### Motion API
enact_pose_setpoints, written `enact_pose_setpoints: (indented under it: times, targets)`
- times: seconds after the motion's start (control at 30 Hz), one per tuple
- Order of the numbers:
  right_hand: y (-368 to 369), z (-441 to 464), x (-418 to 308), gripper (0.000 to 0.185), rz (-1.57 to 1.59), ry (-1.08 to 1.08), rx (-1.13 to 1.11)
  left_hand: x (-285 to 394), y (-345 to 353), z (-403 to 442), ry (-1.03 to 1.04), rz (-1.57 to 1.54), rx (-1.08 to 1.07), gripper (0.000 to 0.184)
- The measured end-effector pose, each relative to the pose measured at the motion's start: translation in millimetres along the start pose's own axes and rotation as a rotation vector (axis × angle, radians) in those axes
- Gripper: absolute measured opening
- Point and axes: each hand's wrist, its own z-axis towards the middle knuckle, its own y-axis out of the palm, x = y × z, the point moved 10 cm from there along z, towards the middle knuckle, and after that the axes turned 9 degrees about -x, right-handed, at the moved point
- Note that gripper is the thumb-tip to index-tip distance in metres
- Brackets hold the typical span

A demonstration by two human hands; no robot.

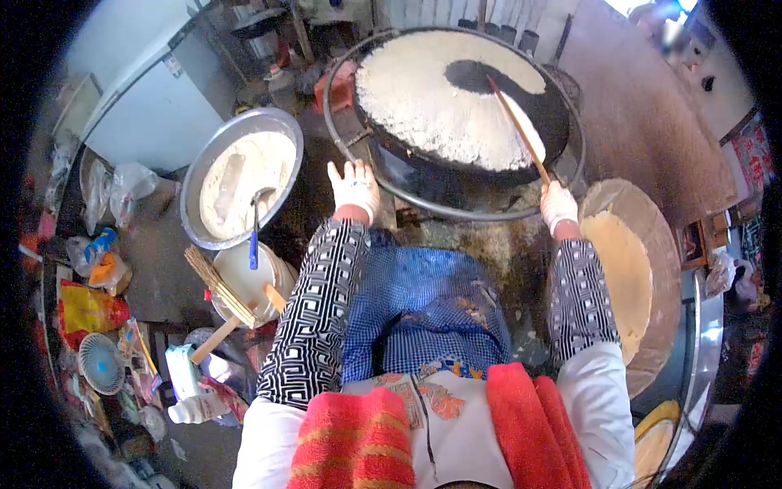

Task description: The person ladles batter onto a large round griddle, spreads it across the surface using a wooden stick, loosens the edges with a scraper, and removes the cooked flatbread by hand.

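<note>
A large round griddle (555, 122) inside a metal ring carries a wide layer of pale batter (423, 98), with dark bare surface showing at the upper middle and right. My right hand (558, 204), in a white glove, is closed around the lower end of a long reddish wooden batter spreader (520, 126). The spreader slants up and left across the griddle, its far tip over the dark patch. Near the ring's left front edge, my left hand (355, 189), also gloved, is empty with its fingers apart. Contact between it and the ring cannot be made out.
Left of the griddle stands a metal basin (189, 204) of batter, a blue-handled ladle (254, 244) in it. Below is a white bucket (236, 261) with a straw brush (216, 285) across it. At right, a round tray (664, 326) holds thin flatbreads (623, 277).
</note>
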Motion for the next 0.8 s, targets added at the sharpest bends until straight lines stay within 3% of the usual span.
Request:
enact_pose_setpoints:
  times: [0.07, 0.1, 0.17, 0.27, 0.43, 0.57, 0.7, 0.8]
  targets:
    - [-18, -22, -23, 0.027, 0.066, -0.028, -0.001, 27, -19, -16, 0.042, -0.03, 0.14, 0.061]
    - [-18, -25, -29, 0.027, 0.074, -0.072, -0.025, 53, -20, -21, 0.119, -0.075, 0.215, 0.054]
    - [7, -8, 1, 0.027, 0.071, 0.04, -0.039, 105, -31, -46, 0.306, -0.215, 0.328, 0.041]
    - [4, 5, 5, 0.028, 0.066, 0.039, -0.037, 153, -5, -61, 0.363, -0.108, 0.265, 0.047]
    - [10, -27, -36, 0.026, 0.025, -0.143, -0.08, 145, 11, -59, 0.34, -0.009, 0.203, 0.049]
    - [13, -2, 16, 0.032, 0.092, 0.06, -0.018, 136, 10, -54, 0.309, 0.037, 0.18, 0.046]
    - [-7, -11, -20, 0.033, 0.048, -0.009, -0.063, 124, 18, -45, 0.266, -0.019, 0.116, 0.047]
    - [22, 12, 14, 0.036, 0.019, 0.017, -0.077, 114, 6, -46, 0.227, 0.015, 0.138, 0.047]
